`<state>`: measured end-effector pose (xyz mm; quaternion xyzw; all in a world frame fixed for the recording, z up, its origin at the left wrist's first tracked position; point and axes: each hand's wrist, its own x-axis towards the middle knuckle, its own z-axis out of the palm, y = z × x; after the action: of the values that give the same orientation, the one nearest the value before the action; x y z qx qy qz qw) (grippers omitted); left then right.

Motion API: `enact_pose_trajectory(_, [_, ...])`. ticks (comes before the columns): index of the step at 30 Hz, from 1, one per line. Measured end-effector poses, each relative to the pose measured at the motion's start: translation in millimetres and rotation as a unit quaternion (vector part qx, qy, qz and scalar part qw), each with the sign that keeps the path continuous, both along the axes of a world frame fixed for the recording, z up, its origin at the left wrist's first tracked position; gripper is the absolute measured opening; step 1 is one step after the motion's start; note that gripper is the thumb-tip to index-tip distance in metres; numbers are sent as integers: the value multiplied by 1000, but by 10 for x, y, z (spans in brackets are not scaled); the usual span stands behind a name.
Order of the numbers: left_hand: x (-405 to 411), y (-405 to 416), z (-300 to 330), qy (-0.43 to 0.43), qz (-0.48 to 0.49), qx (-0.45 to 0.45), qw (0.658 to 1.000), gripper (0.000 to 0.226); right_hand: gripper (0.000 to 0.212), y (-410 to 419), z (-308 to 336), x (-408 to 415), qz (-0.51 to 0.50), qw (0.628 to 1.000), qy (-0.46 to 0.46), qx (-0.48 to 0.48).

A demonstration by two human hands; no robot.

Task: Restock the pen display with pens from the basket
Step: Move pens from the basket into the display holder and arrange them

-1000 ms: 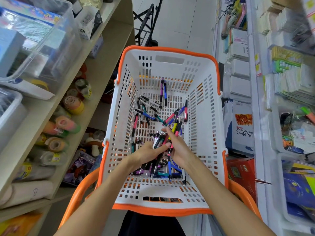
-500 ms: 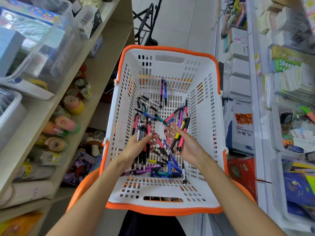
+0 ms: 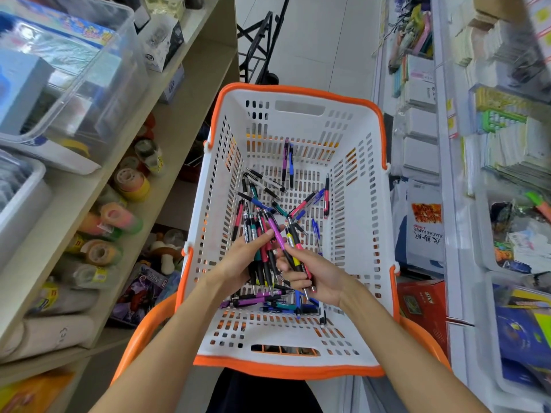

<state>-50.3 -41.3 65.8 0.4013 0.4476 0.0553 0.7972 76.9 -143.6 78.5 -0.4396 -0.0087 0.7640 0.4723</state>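
Observation:
A white basket with an orange rim point(image 3: 298, 90) hangs in front of me, with loose coloured pens point(image 3: 286, 201) scattered on its floor. Inside it, my left hand point(image 3: 235, 263) grips a bunch of several pens point(image 3: 261, 236) held upright. Close beside it, my right hand point(image 3: 316, 275) pinches a few more pens point(image 3: 293, 248), yellow, pink and black, which lean against the left bunch. More pens point(image 3: 268, 302) lie under both hands. No pen display can be made out.
On the left, wooden shelves point(image 3: 185, 93) carry clear bins point(image 3: 74, 73) and tape rolls point(image 3: 131, 183). White shelves point(image 3: 447, 162) with stationery and paper packs stand on the right. A black folding frame point(image 3: 256, 46) stands on the tiled aisle floor beyond the basket.
Both hands parted half a second ago, each with pens, and have come together again over the basket's middle. The left bunch now stands more upright and higher.

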Motion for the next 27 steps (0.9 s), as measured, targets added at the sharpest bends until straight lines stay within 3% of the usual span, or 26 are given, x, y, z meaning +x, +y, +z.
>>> enact_pose_trajectory(5, [-18, -30, -61, 12, -1, 3, 1000, 55, 34, 59, 59, -115, 53, 974, -211, -54])
enact_pose_trajectory(10, [10, -135, -134, 83, -20, 16, 996, 59, 55, 132, 150, -121, 248, 855, -453, -35])
enact_pose_trajectory(16, [-24, -147, -70, 77, -68, -68, 992, 50, 55, 133, 234, 127, 395, 813, -427, -30])
enact_pose_trajectory(19, [-33, -143, -49, 67, -69, -108, 990, 33, 63, 122, 245, 186, 425, 803, -417, -29])
enact_pose_trajectory(24, [-7, -140, -23, 43, -72, -110, 990, 36, 65, 43, 220, 113, 386, 838, -386, -13])
enact_pose_trajectory(27, [14, -99, 3, 25, -48, -103, 993, 29, 71, 22, 116, 156, 274, 861, -427, -36])
